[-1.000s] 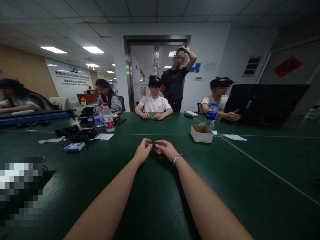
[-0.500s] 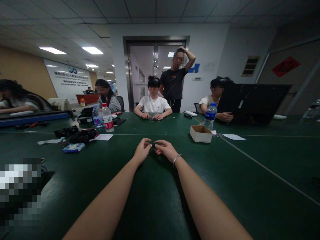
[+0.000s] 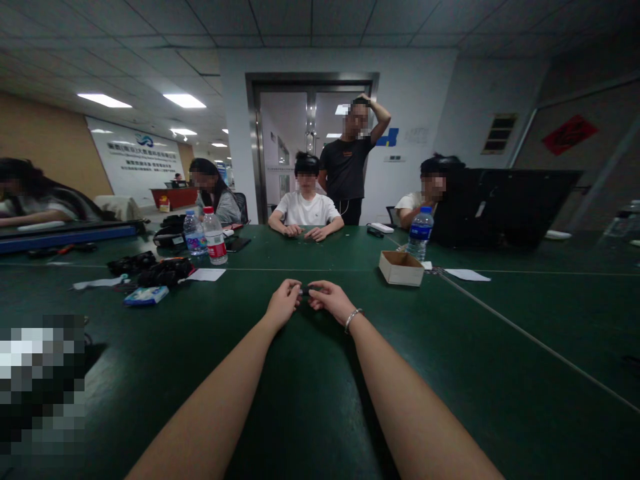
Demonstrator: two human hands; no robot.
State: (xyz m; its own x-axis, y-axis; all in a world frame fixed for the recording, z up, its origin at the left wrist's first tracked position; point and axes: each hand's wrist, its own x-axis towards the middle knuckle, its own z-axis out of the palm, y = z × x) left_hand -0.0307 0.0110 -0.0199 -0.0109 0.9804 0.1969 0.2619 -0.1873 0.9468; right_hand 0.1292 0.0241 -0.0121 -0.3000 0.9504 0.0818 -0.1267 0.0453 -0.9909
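Small dark piece [image 3: 305, 291], one, is pinched between left hand [image 3: 283, 303] and right hand [image 3: 331, 301].

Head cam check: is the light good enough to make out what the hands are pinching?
Head view: dim, lit by ceiling panels upper left; the small dark piece between left hand and right hand blends into the green table, shape unreadable; wide-angle distortion stretches the forearms and bows the edges; hands not blurred.
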